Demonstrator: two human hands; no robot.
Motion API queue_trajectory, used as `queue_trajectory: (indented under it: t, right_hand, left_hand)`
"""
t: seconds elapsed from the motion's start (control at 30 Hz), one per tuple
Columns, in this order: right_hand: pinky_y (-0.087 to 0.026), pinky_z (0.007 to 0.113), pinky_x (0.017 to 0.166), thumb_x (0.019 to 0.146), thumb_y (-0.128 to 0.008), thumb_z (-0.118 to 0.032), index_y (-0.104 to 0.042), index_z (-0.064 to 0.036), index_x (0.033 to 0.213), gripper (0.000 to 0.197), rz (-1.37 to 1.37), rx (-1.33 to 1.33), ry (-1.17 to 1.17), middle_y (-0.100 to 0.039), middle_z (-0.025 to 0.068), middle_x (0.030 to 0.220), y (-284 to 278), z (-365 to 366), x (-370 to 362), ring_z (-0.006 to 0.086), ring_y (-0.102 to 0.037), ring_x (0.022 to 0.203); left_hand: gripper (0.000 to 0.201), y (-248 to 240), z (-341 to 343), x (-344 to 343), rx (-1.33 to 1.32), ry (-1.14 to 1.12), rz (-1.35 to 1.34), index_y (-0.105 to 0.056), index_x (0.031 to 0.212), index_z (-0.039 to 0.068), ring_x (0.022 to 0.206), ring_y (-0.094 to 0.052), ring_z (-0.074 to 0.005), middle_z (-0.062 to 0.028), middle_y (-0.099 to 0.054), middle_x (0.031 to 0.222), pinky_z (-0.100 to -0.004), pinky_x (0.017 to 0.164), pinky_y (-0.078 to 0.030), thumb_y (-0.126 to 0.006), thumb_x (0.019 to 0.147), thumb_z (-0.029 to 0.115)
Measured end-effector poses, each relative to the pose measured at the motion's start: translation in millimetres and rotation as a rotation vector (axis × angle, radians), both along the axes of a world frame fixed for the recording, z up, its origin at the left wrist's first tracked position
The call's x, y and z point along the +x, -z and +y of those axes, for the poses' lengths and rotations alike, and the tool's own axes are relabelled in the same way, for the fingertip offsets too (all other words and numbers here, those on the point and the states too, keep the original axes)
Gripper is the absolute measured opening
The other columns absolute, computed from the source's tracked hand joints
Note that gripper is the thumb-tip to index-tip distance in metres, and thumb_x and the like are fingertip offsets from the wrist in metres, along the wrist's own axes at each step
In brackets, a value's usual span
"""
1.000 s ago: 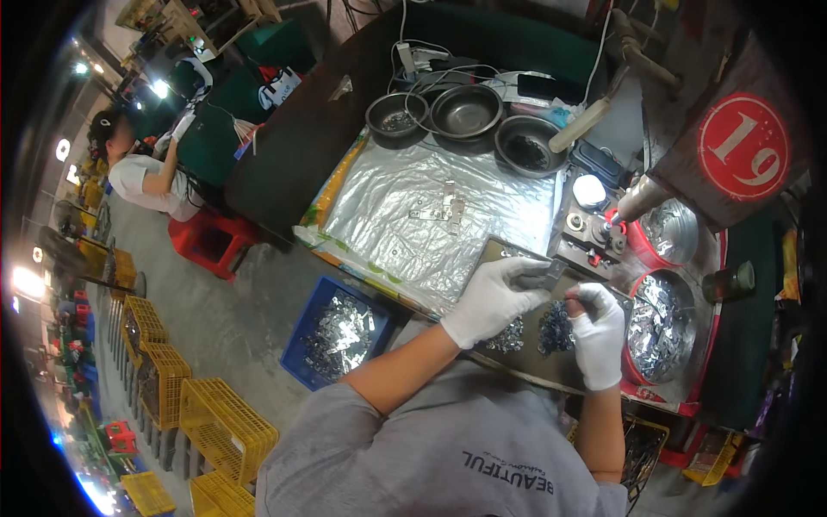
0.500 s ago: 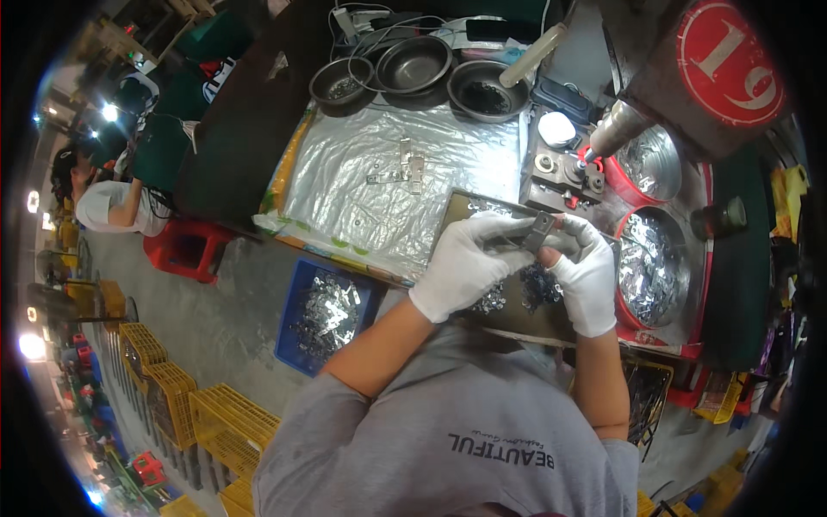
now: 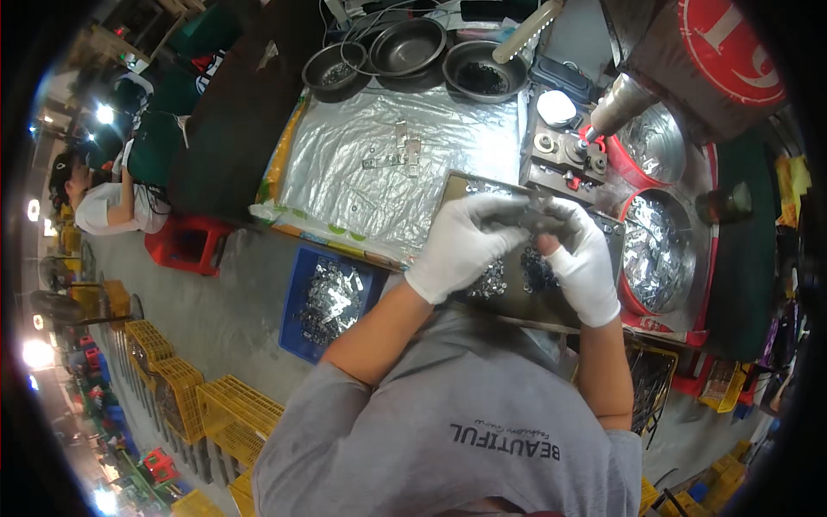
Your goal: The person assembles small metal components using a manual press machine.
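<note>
My left hand [image 3: 461, 248], in a white glove with darkened fingertips, is closed in a pinch above a shallow tray [image 3: 547, 320]. Facing it, my right hand [image 3: 586, 271] is gloved too, with a bare thumb tip, and its fingers curl in. Between the fingertips of both hands sits a small grey metal plate [image 3: 540, 219], dim and partly hidden. Beneath them in the tray lie a heap of shiny small metal parts [image 3: 491, 280] and a heap of dark small parts [image 3: 536, 270].
Beyond the tray stands a press die [image 3: 564, 151] under a ram [image 3: 622, 105]. Red-rimmed bowls of metal parts [image 3: 656, 258] are at right. Several flat pieces [image 3: 405, 153] lie on silvery sheeting [image 3: 336, 142], with dark bowls [image 3: 407, 47] behind. A blue bin [image 3: 297, 338] stands left; a person [image 3: 112, 207] sits farther off.
The metal plate has turned between my fingertips and shows less of its face. Both hands have shifted slightly, and the whole view has tilted a little.
</note>
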State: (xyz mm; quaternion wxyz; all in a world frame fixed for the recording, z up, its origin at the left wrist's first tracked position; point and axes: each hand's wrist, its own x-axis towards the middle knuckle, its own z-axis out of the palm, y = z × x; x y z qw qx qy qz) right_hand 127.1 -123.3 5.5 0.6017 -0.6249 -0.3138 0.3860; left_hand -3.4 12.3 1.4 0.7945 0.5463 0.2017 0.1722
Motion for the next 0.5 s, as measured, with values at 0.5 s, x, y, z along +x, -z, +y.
queue_trajectory:
  t: [0.5]
  right_hand:
    - [-0.046,0.04,0.069,0.075,-0.064,-0.014,-0.071,-0.0179,0.076,0.008,-1.282,-0.22,-0.16,-0.061,0.0037,0.075,40,19,-20,0.0251,-0.058,0.08]
  left_hand:
    - [0.069,7,11,-3,0.001,-0.286,-0.06,-0.033,0.146,-0.003,0.086,-0.063,-0.014,-0.0094,-0.062,0.099,-0.0263,0.079,-0.052,-0.066,0.085,-0.005]
